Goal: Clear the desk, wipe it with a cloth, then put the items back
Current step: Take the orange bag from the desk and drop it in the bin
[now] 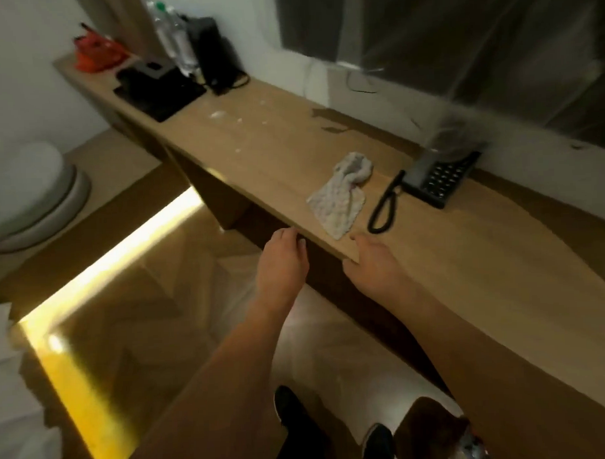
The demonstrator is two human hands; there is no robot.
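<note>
Shoes on the floor at the near edge, two bare forearms reaching out over them toward the desk

Left hand hovers just off the desk's near edge, fingers loosely curled, holding nothing. Right hand sits at the same edge, thumb side on the wood; its fingers drop below the edge, so whether they grip the edge cannot be told. It holds no object

Cloth, pale and crumpled, lies on the desk just beyond the hands, near the front edge. Right of it, a black phone with its coiled cord trailing close to the cloth's right side

Far left end of the desk: black tray with a box on it, dark kettle, water bottles, something orange. White crumbs or spots on the bare middle stretch

Judgement: clearing not finished, since the phone and the far-left group are on the surface. Step in hand looks like reaching for the cloth or the phone

To do it well: lift the phone with its cord gathered so the coil does not drag the cloth off the edge; move the far-left things off before wiping; then wipe in long passes from far to near, catching the white bits in the cloth rather than sweeping them onto the floor
</note>
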